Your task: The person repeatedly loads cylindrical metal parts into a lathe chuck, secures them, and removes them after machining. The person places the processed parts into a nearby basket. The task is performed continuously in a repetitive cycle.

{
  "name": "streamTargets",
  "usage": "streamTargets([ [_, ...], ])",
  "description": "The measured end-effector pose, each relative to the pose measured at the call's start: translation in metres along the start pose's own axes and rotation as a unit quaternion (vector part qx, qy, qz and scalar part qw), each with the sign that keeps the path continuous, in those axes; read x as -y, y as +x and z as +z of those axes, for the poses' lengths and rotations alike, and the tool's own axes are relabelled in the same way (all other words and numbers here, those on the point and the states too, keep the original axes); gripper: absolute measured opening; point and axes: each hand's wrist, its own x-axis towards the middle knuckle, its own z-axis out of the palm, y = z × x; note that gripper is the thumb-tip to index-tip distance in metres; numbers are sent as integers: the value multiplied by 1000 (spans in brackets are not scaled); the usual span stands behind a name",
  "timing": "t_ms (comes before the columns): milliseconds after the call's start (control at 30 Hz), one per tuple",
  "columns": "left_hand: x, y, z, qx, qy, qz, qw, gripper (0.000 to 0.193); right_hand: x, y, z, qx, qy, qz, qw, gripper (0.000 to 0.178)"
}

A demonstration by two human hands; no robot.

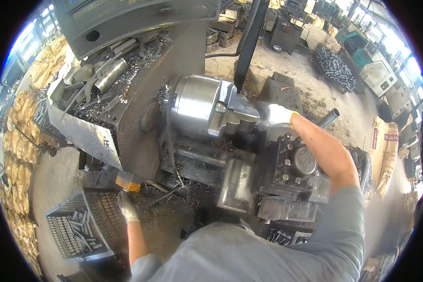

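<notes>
My right gloved hand [278, 116], at 2 o'clock from mid-view, is at the stepped jaws of the lathe chuck [196, 105], which sits at 11; blur hides whether its fingers pinch anything, so I can't tell. My left gloved hand [127, 207], at 8 o'clock, reaches a small yellow block [129, 183]; gripping or merely pressing, I can't tell. I judge I'm setting or checking work at the chuck; the next move calls for steadiness and clear fingers. Farther out are the tool post [303, 160] at 4 and a mesh basket [58, 230] of metal pieces [82, 230] at 8.
</notes>
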Motion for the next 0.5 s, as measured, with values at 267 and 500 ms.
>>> streamTargets([
  [267,-75,-41,24,-168,259,455,835,36,87,-198,21,-400,119,-18,909,42],
  [500,-301,-53,216,34,280,667,690,49,148,-260,140,-305,289,-49,906,25],
])
